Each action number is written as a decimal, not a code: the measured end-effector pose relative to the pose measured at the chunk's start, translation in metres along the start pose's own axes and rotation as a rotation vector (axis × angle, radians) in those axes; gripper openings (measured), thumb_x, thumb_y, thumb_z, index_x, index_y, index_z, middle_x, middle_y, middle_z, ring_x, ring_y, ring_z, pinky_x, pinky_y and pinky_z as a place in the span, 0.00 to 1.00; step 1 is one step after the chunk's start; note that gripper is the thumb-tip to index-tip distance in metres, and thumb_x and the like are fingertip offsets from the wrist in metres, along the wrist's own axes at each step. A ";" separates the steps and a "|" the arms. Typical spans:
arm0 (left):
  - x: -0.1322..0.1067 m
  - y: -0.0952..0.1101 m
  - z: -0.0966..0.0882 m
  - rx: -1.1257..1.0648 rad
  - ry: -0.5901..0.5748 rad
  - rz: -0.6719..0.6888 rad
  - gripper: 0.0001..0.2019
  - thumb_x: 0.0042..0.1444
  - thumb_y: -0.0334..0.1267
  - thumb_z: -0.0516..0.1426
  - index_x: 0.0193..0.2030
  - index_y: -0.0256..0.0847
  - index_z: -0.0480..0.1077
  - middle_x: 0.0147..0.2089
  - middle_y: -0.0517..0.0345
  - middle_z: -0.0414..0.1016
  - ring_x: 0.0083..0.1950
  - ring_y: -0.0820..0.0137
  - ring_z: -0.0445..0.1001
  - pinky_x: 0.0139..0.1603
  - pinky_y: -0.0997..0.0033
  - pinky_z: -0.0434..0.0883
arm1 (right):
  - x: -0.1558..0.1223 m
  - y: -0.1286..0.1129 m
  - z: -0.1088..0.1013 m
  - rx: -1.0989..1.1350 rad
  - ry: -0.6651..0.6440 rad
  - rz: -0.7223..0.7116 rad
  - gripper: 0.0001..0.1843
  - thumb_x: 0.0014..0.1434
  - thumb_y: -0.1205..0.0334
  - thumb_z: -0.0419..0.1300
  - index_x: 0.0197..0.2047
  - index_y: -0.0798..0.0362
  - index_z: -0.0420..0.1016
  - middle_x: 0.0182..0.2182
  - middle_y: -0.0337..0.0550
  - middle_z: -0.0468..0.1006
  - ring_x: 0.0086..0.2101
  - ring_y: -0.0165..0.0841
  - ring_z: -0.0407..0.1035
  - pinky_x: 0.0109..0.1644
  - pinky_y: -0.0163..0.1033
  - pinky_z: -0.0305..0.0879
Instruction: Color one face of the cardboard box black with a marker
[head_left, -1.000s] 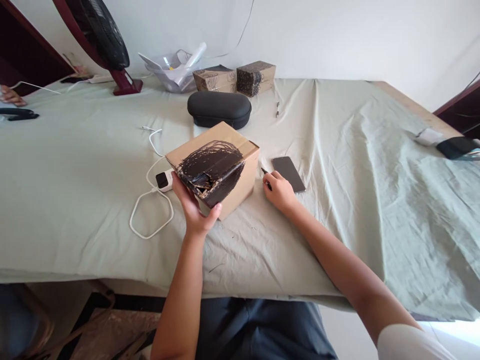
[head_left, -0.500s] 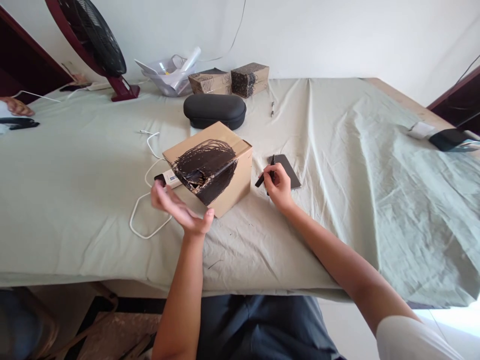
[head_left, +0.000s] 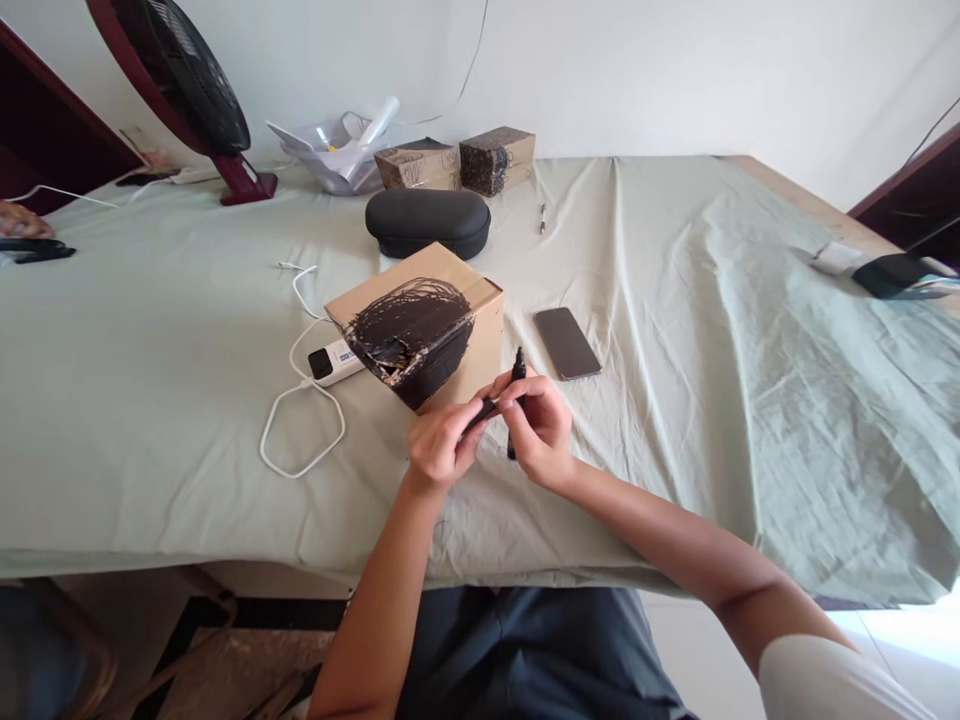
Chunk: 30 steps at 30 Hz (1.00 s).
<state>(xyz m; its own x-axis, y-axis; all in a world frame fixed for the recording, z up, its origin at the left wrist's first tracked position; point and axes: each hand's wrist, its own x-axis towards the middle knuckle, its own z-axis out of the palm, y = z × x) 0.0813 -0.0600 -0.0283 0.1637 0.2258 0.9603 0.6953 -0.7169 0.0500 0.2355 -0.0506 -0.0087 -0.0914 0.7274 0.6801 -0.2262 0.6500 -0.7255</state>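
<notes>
Just in front of the cardboard box (head_left: 480, 350), both my hands are close together. My right hand (head_left: 546, 428) is closed around a black marker (head_left: 517, 372), its narrow end pointing up and away from me. My left hand (head_left: 439, 445) pinches a short black marker cap (head_left: 478, 412); the fingertips of my right hand also reach its far end. A large black scribbled patch (head_left: 420, 320) covers the near corner of the box, and the cardboard there looks torn. Part of the lower box is hidden behind my hands.
Right of the box lies a phone (head_left: 568, 343). A white power bank (head_left: 337, 362) and looped white cable (head_left: 300, 470) lie left. Behind stand a black case (head_left: 429, 222), two scribbled boxes (head_left: 499, 160), a plastic basket (head_left: 341, 170) and a fan (head_left: 244, 180). Another person's hand (head_left: 26, 220) shows far left.
My left hand has left the box's left side and now grips the black cap. My right hand has moved from over the phone toward me and left, carrying the marker.
</notes>
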 end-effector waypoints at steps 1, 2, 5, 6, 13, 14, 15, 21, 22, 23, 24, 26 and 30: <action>-0.005 -0.002 -0.001 0.005 0.029 -0.041 0.14 0.71 0.35 0.60 0.61 0.36 0.73 0.38 0.51 0.85 0.31 0.68 0.83 0.34 0.72 0.76 | 0.001 0.006 -0.007 -0.080 -0.060 -0.079 0.05 0.76 0.65 0.53 0.49 0.44 0.66 0.43 0.44 0.76 0.37 0.33 0.77 0.36 0.40 0.75; -0.011 -0.004 -0.001 0.018 0.064 -0.087 0.14 0.72 0.37 0.59 0.61 0.36 0.74 0.38 0.50 0.85 0.31 0.68 0.84 0.34 0.72 0.76 | 0.003 0.012 -0.014 -0.179 -0.145 -0.174 0.07 0.76 0.67 0.50 0.49 0.43 0.65 0.44 0.45 0.77 0.35 0.32 0.76 0.34 0.39 0.73; -0.028 -0.007 -0.001 0.051 0.128 -0.196 0.14 0.73 0.40 0.57 0.59 0.37 0.75 0.39 0.49 0.85 0.33 0.66 0.84 0.32 0.71 0.76 | 0.007 0.028 -0.034 -0.447 -0.428 -0.392 0.10 0.72 0.70 0.51 0.48 0.43 0.59 0.36 0.40 0.78 0.25 0.30 0.68 0.27 0.36 0.61; -0.031 -0.007 0.000 0.041 0.125 -0.210 0.13 0.73 0.40 0.57 0.58 0.38 0.75 0.40 0.49 0.84 0.33 0.65 0.84 0.32 0.70 0.76 | 0.007 0.031 -0.038 -0.486 -0.470 -0.409 0.10 0.71 0.69 0.52 0.48 0.43 0.58 0.33 0.37 0.76 0.22 0.29 0.64 0.25 0.36 0.57; -0.016 -0.003 -0.002 -0.158 0.023 -0.193 0.09 0.73 0.36 0.52 0.50 0.40 0.73 0.32 0.55 0.77 0.30 0.67 0.78 0.33 0.68 0.75 | 0.001 0.041 -0.042 -0.535 -0.529 -0.362 0.07 0.72 0.57 0.54 0.46 0.44 0.56 0.26 0.32 0.74 0.20 0.30 0.64 0.26 0.37 0.58; -0.012 -0.002 -0.003 -0.164 -0.015 -0.179 0.08 0.72 0.35 0.52 0.49 0.40 0.73 0.32 0.55 0.78 0.30 0.67 0.78 0.33 0.68 0.74 | 0.000 0.041 -0.042 -0.556 -0.525 -0.348 0.07 0.72 0.55 0.54 0.46 0.45 0.57 0.25 0.33 0.74 0.20 0.31 0.64 0.26 0.37 0.58; -0.008 -0.002 -0.004 -0.163 -0.055 -0.160 0.08 0.72 0.34 0.52 0.50 0.40 0.73 0.32 0.55 0.78 0.30 0.68 0.78 0.33 0.69 0.73 | -0.001 0.041 -0.042 -0.587 -0.517 -0.332 0.07 0.73 0.54 0.54 0.46 0.45 0.58 0.24 0.33 0.73 0.20 0.32 0.65 0.26 0.37 0.57; 0.006 0.002 -0.006 -0.189 -0.261 -0.128 0.10 0.71 0.32 0.50 0.51 0.39 0.73 0.33 0.55 0.78 0.30 0.67 0.77 0.35 0.68 0.71 | -0.001 0.033 -0.036 -0.668 -0.553 -0.185 0.18 0.73 0.41 0.50 0.43 0.47 0.63 0.24 0.37 0.73 0.21 0.32 0.65 0.28 0.39 0.56; 0.008 0.004 -0.004 -0.193 -0.311 -0.133 0.13 0.73 0.35 0.49 0.54 0.38 0.73 0.35 0.53 0.78 0.33 0.66 0.78 0.36 0.68 0.72 | 0.000 0.032 -0.035 -0.635 -0.532 -0.131 0.21 0.72 0.38 0.50 0.41 0.48 0.63 0.24 0.36 0.72 0.21 0.32 0.64 0.28 0.38 0.56; 0.010 0.004 -0.003 -0.180 -0.352 -0.131 0.17 0.75 0.40 0.47 0.57 0.37 0.73 0.37 0.51 0.78 0.35 0.65 0.78 0.37 0.68 0.72 | 0.001 0.031 -0.036 -0.602 -0.497 -0.066 0.23 0.72 0.36 0.51 0.40 0.48 0.63 0.23 0.35 0.71 0.21 0.31 0.62 0.28 0.38 0.55; 0.011 0.005 -0.002 -0.152 -0.367 -0.121 0.22 0.77 0.46 0.45 0.61 0.35 0.73 0.38 0.50 0.77 0.36 0.65 0.78 0.37 0.68 0.72 | 0.003 0.031 -0.036 -0.575 -0.449 0.003 0.25 0.71 0.34 0.51 0.37 0.48 0.63 0.23 0.34 0.69 0.21 0.29 0.60 0.28 0.37 0.54; 0.009 0.007 -0.001 -0.081 -0.310 -0.082 0.31 0.76 0.55 0.43 0.66 0.33 0.72 0.37 0.50 0.73 0.34 0.65 0.75 0.34 0.68 0.70 | 0.009 0.031 -0.039 -0.540 -0.361 0.114 0.30 0.71 0.31 0.50 0.30 0.48 0.59 0.20 0.33 0.62 0.20 0.27 0.55 0.28 0.37 0.50; -0.002 0.008 -0.011 -0.058 -0.018 0.077 0.24 0.74 0.48 0.48 0.66 0.39 0.73 0.31 0.58 0.64 0.27 0.69 0.64 0.29 0.69 0.64 | 0.018 0.029 -0.045 -0.538 -0.304 0.269 0.34 0.70 0.31 0.48 0.23 0.47 0.46 0.19 0.31 0.47 0.22 0.26 0.43 0.28 0.39 0.43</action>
<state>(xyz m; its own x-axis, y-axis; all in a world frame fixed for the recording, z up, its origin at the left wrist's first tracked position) 0.0792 -0.0737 -0.0271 0.2280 0.1806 0.9568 0.6390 -0.7692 -0.0071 0.2706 -0.0084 -0.0221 -0.3637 0.8363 0.4104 0.3501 0.5310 -0.7717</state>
